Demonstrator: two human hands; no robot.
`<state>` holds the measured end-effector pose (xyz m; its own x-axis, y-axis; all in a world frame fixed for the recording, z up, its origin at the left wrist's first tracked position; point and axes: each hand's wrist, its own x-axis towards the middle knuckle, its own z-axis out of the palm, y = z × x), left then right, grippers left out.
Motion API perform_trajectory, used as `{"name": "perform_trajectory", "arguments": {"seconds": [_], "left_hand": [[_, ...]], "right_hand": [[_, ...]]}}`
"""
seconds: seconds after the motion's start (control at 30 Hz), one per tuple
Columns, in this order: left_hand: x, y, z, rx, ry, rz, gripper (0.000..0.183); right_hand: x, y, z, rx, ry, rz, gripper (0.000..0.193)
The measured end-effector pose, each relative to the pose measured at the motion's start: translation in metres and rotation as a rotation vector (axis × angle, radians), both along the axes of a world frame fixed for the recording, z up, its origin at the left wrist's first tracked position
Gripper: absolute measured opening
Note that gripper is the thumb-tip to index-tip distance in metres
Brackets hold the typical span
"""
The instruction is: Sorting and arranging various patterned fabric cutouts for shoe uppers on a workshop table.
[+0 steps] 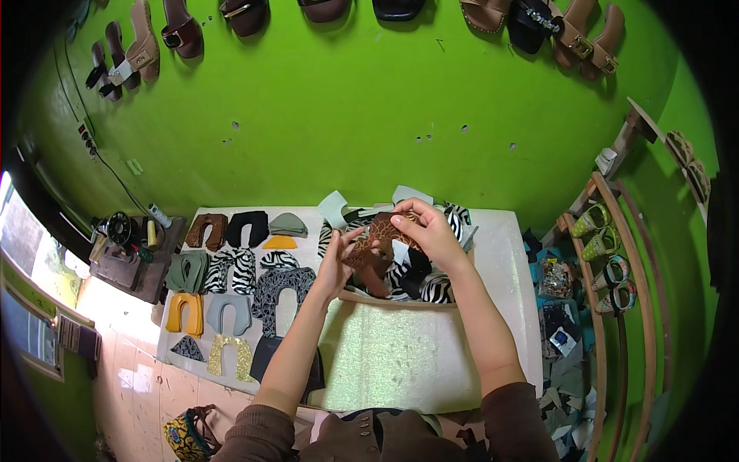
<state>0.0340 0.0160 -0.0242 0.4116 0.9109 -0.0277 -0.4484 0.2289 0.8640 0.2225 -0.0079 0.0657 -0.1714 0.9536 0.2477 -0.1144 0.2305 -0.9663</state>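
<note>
Between my hands, above an open box [400, 305], is a brown U-shaped cut piece [382, 226] with an animal-spot pattern. My right hand [428, 234] pinches its upper edge between thumb and fingers. Lower down on the left, my left hand [335, 269] grips the same piece, with its fingers partly behind it. Inside the box lie zebra-striped pieces [437, 288], along with black and white scraps. A pale grey cut piece [333, 209] sticks up at the box's back left.
Sorted stacks of cut pieces cover the table's left side, among them yellow [185, 314], light blue [228, 314] and glittery gold [231, 359]. A sewing machine [118, 229] stands at far left. Wooden racks [650, 308] with sandals and a scrap heap [566, 385] are at right.
</note>
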Motion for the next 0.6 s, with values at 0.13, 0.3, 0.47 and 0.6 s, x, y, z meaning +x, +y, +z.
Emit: {"name": "perform_trajectory", "arguments": {"seconds": [0.13,0.3,0.47,0.6], "left_hand": [[0.0,-0.014,0.012,-0.063,-0.109,-0.112,0.066],[-0.01,-0.015,0.009,0.02,-0.011,-0.227,0.047],[-0.008,-0.012,0.027,0.177,0.385,-0.359,0.045],[-0.001,-0.017,0.052,0.303,0.477,-0.544,0.051]], "right_hand": [[0.002,0.007,-0.024,-0.054,-0.071,-0.072,0.015],[0.02,0.004,-0.059,-0.158,-0.162,-0.137,0.011],[0.022,-0.008,-0.071,0.09,-0.51,-0.191,0.031],[0.007,-0.018,-0.054,0.0,-0.428,0.193,0.047]]}}
